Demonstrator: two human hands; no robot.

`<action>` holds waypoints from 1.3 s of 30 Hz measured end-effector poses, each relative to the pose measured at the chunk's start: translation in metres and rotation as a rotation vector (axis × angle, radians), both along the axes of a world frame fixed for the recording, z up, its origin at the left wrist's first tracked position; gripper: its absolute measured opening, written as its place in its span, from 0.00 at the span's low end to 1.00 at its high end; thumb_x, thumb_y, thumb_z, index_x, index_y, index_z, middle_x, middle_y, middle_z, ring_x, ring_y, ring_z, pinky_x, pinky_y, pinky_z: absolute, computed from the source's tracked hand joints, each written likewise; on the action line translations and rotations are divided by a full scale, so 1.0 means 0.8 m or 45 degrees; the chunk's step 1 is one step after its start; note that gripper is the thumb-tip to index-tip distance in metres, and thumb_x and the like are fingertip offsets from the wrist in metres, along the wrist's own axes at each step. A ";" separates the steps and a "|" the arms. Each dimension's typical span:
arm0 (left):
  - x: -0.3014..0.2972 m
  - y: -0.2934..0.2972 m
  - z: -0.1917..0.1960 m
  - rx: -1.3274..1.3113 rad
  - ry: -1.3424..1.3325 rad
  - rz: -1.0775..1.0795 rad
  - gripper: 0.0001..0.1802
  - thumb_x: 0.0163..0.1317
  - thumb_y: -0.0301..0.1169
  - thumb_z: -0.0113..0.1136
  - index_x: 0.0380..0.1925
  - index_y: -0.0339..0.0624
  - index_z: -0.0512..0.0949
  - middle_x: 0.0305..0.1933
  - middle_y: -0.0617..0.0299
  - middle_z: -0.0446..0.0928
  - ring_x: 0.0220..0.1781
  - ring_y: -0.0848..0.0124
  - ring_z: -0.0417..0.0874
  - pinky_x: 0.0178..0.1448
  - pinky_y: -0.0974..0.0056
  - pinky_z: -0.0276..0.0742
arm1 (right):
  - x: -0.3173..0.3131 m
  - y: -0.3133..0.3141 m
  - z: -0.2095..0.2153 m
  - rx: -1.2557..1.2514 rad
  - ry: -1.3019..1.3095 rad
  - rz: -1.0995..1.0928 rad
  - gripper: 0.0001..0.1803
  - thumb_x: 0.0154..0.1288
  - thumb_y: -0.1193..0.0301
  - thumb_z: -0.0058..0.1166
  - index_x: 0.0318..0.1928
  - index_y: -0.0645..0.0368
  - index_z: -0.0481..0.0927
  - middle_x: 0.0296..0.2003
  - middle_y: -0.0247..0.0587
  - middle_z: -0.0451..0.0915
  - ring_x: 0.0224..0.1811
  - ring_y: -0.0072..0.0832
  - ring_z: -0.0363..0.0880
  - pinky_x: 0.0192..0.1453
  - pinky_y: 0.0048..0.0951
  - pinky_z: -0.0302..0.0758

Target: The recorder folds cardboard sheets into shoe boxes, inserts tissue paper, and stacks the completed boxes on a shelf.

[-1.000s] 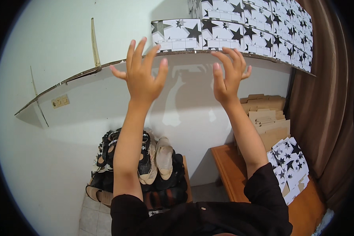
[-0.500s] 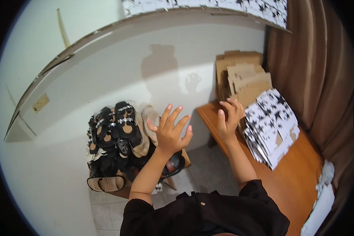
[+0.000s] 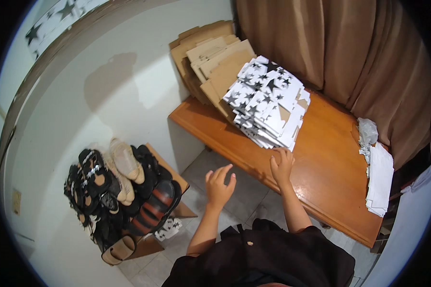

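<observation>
My left hand (image 3: 220,185) hangs in the air over the floor, short of the table's front edge, with its fingers apart and nothing in it. Over the front part of the wooden table (image 3: 330,186), my right hand (image 3: 282,166) is raised with bent, parted fingers and holds nothing. Just beyond it lies a stack of flat white cardboard boxes (image 3: 273,103) printed with black stars. Behind that stack, plain brown cardboard pieces (image 3: 220,60) lean against the wall.
To the left, a pile of shoes and sandals (image 3: 124,186) rests on a brown cardboard box (image 3: 179,210). White paper (image 3: 380,179) and a crumpled plastic bag (image 3: 367,131) lie at the table's right end. A brown curtain (image 3: 321,43) hangs behind.
The view has swung right, bringing more of the table into sight. Both hands have come lower and nearer to my body, and both stay empty.
</observation>
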State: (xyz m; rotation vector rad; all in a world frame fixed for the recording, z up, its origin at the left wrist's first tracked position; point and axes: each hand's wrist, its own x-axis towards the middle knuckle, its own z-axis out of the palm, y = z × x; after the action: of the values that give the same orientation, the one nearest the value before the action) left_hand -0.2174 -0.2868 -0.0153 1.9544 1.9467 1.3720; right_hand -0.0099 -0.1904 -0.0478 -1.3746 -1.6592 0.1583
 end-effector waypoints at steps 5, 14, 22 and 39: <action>0.061 0.069 -0.059 -0.145 -0.011 -0.182 0.18 0.54 0.33 0.59 0.46 0.47 0.77 0.39 0.61 0.79 0.44 0.62 0.79 0.50 0.60 0.69 | 0.048 0.035 -0.038 -0.172 -0.213 -0.050 0.18 0.51 0.70 0.57 0.46 0.53 0.74 0.45 0.41 0.73 0.54 0.39 0.68 0.62 0.45 0.54; 0.117 0.214 -0.125 -0.128 0.451 -0.340 0.30 0.49 0.32 0.60 0.56 0.48 0.68 0.57 0.54 0.68 0.59 0.58 0.68 0.59 0.51 0.62 | 0.079 0.127 -0.074 -0.579 -0.241 0.208 0.37 0.49 0.67 0.60 0.62 0.56 0.63 0.60 0.56 0.63 0.60 0.50 0.64 0.61 0.41 0.66; 0.107 0.346 -0.092 -0.128 0.676 -0.622 0.38 0.50 0.39 0.61 0.63 0.51 0.61 0.66 0.53 0.58 0.70 0.58 0.55 0.65 0.35 0.46 | 0.052 0.175 -0.073 -0.726 -0.312 0.006 0.50 0.46 0.62 0.61 0.69 0.49 0.49 0.68 0.55 0.48 0.69 0.50 0.51 0.65 0.60 0.51; 0.039 0.403 -0.060 0.360 0.727 -1.213 0.19 0.53 0.33 0.60 0.47 0.64 0.78 0.46 0.66 0.76 0.50 0.68 0.75 0.50 0.49 0.60 | 0.071 0.122 -0.115 -0.134 0.597 -0.832 0.23 0.66 0.63 0.46 0.57 0.63 0.66 0.57 0.58 0.56 0.56 0.46 0.63 0.60 0.38 0.65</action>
State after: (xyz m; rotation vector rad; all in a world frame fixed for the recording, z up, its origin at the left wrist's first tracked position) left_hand -0.1861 0.0359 -0.0632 3.0148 0.6198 0.8753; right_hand 0.0471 -0.0926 -0.1400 -1.7311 -0.7789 0.1692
